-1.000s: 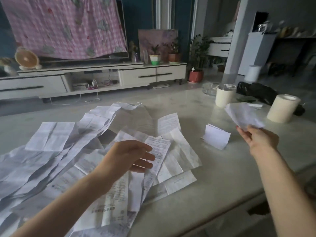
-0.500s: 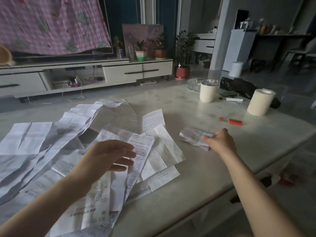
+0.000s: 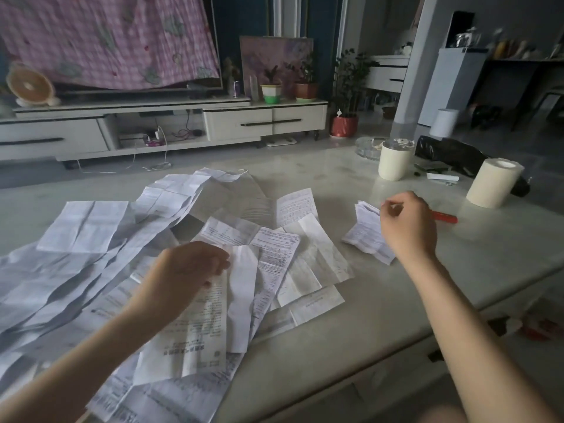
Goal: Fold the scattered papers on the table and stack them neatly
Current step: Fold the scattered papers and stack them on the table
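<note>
— Status, left hand (image 3: 186, 270)?
— I see it curled over scattered white printed papers (image 3: 274, 257) on the pale stone worktop (image 3: 335, 346); grip indeterminate.
— And right hand (image 3: 407, 227)?
— Loosely curled, empty, just beside the folded white paper stack (image 3: 366, 236).

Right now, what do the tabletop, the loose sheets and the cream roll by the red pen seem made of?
Tabletop: probably polished stone or a marble-look slab; pale, faintly veined, slightly glossy. Sheets: thin matte paper; printed text, fold creases. Roll: likely wound paper or tape, matte; a hollow core shows on top.
</note>
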A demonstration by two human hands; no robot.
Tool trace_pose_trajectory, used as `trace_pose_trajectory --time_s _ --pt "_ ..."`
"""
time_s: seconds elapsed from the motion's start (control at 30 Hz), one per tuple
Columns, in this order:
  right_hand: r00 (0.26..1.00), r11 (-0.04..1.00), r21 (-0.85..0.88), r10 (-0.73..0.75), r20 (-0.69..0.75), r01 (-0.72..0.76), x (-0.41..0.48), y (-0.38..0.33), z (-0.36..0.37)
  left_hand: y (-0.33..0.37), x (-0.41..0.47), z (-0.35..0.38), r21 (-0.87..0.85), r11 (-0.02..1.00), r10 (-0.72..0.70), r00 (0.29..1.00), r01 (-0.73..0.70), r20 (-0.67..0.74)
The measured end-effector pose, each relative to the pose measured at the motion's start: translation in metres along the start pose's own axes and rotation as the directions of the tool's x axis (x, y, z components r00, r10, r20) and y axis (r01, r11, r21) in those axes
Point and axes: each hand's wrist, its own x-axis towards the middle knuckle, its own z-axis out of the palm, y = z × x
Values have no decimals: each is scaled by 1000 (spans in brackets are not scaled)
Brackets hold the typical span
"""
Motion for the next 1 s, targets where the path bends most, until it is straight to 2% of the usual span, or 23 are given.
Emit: trace_pose_trajectory --time_s 0.03,0.1,0.2,0.27,0.33,0.43,0.53,0.63,0.67,0.7,0.77,0.8,0.83,0.87,0.93,0.97,1.0 --pt "997 997 53 -50 54 47 -8 -12 3 -5 -2 -1 135 988 72 997 -70 -5" --pt "958 985 159 -106 265 65 -24 -31 9 -12 -8 -1 319 936 150 988 -149 20" --pt "767 948 303 -124 629 -95 -53 -56 22 -26 -19 -6 510 844 159 986 -166 59" --pt "633 934 318 -149 760 -162 -72 -71 27 -33 -27 -13 572 809 69 988 -135 135" --pt "537 924 331 -184 823 -191 -91 -88 33 -42 -36 -23 596 796 -18 980 -104 196" --pt "435 904 329 -189 880 -274 -115 -109 40 -53 -46 -26 647 754 -50 972 -113 228" --pt "399 939 221 -103 911 -263 -138 -125 52 -65 -50 -24 623 773 -26 975 -120 220" --pt "309 836 175 -6 951 -521 -154 -137 61 -73 -52 -18 605 788 -2 983 -113 186" --pt "315 835 162 14 949 -526 -157 -141 63 -74 -53 -17 597 795 2 984 -110 178" --pt "356 894 133 31 934 -427 -158 -141 65 -74 -55 -17 585 804 13 986 -110 169" --pt "500 972 89 33 865 -218 -155 -138 69 -72 -56 -18 553 826 29 988 -109 151" --pt "562 978 78 45 826 -193 -154 -136 70 -71 -57 -20 533 840 32 989 -104 142" --pt "587 968 90 65 807 -232 -152 -135 70 -70 -57 -21 511 854 40 990 -104 133" --pt "570 927 132 100 816 -352 -150 -134 69 -68 -57 -23 486 867 59 991 -112 124" --pt "446 765 193 135 885 -614 -149 -135 67 -65 -57 -21 448 882 110 988 -149 111" --pt "398 718 188 134 908 -670 -151 -135 69 -65 -57 -21 436 886 129 987 -160 101" --pt "383 705 180 140 913 -686 -152 -135 71 -66 -56 -20 432 886 143 986 -167 87"
